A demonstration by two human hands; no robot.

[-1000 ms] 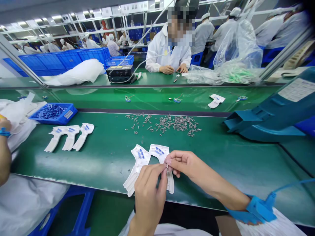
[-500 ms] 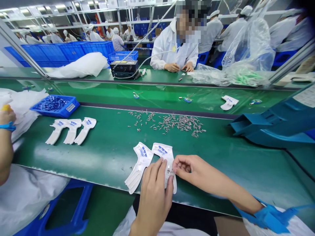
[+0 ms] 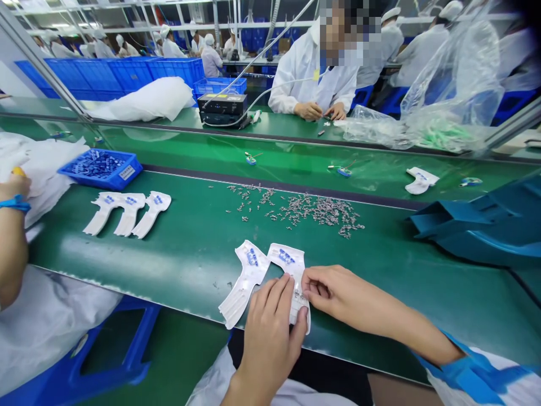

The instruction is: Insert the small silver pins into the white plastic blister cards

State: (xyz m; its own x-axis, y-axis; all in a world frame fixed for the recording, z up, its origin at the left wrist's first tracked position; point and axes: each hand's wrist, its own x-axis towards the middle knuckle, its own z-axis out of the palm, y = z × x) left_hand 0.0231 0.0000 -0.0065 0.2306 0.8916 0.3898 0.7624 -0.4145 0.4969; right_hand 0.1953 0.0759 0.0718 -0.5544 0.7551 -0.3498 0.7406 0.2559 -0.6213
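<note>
Now your left hand (image 3: 273, 332) lies spread over the shell (image 3: 297, 268), right hand (image 3: 332, 290) curled, pinch unclear: likely seating metal bits (image 3: 299, 294); next wants alignment.

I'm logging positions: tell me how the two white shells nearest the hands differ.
The left shell slants down leftward; the right shell runs nearly straight down. The left hand partly covers the right shell; the left shell is mostly uncovered. Both are white, with blue pieces near the top.
</note>
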